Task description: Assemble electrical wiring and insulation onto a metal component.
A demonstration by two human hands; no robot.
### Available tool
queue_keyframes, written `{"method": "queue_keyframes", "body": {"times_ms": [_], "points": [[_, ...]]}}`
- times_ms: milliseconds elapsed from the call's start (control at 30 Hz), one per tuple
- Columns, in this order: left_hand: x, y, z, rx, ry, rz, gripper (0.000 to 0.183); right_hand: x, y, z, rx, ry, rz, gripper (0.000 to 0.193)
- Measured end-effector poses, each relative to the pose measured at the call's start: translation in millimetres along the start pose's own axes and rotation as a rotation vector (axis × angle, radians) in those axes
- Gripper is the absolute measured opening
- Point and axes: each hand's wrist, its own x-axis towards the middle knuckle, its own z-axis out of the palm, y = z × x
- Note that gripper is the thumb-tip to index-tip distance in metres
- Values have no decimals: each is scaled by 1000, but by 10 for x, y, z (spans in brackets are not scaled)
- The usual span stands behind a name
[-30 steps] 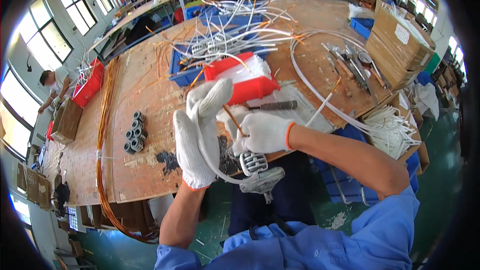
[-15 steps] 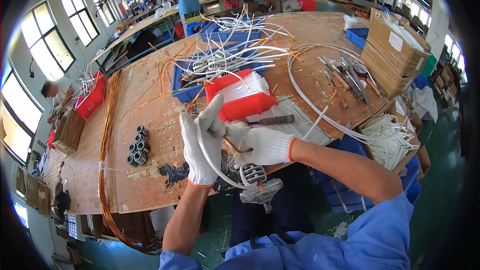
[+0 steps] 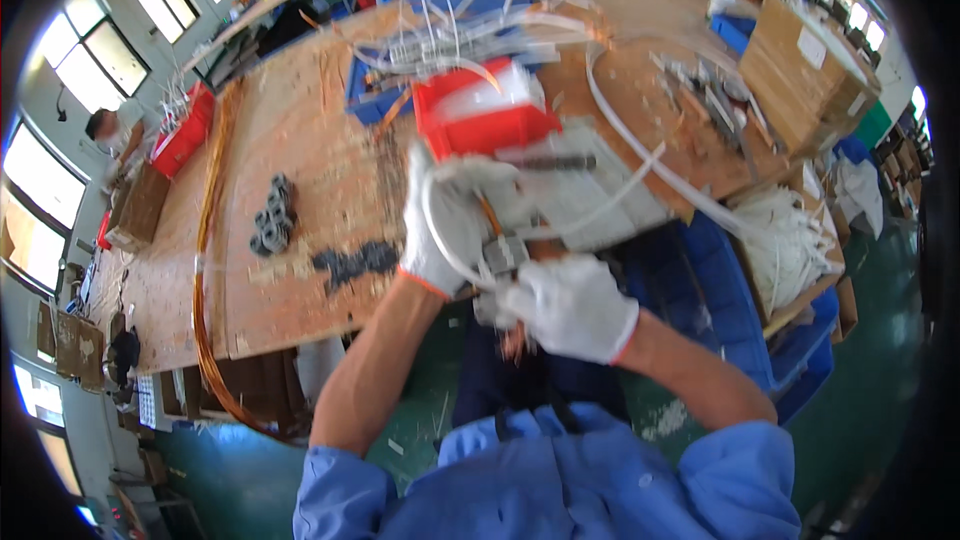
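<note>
- Head view, nearest first: your right hand point(image 3: 568, 305), in a white glove, is closed around a small grey metal part point(image 3: 503, 254) at the near table edge; blur hides how your fingers sit on it.
- Just left of and above that grip, your left hand point(image 3: 447, 225), also gloved, wraps the same part from the far side, with a loop of white tubing point(image 3: 436, 240) curving round its palm. Whether it clamps the tubing or the part, you cannot tell from the blur.
- Directly beyond your hands, a red bin point(image 3: 480, 120) rests on the wooden table point(image 3: 300, 170).
- Left of the grip lie dark rings point(image 3: 272, 228) in a cluster.
- Right of it, white tubing bundles point(image 3: 790, 230) fill a cardboard box.
- Farthest off, loose white tubes point(image 3: 480, 10) pile over blue trays.
</note>
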Motion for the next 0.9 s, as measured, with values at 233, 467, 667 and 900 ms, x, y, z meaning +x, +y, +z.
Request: {"method": "queue_keyframes", "body": {"times_ms": [233,467,667,900], "points": [[-854,-248,-261,1082,-165,680,62,-603,-1279,-568,241,-57,-112,23],[-832,-568,-252,986,135,510,83,-63,-338,-54,278,243,-103,27],[-691,-486,-80,1176,115,525,83,0,-277,175,702,358,129,9],[-636,-485,-161,1298,178,462,44,-203,-946,186,1908,817,891,24]]}}
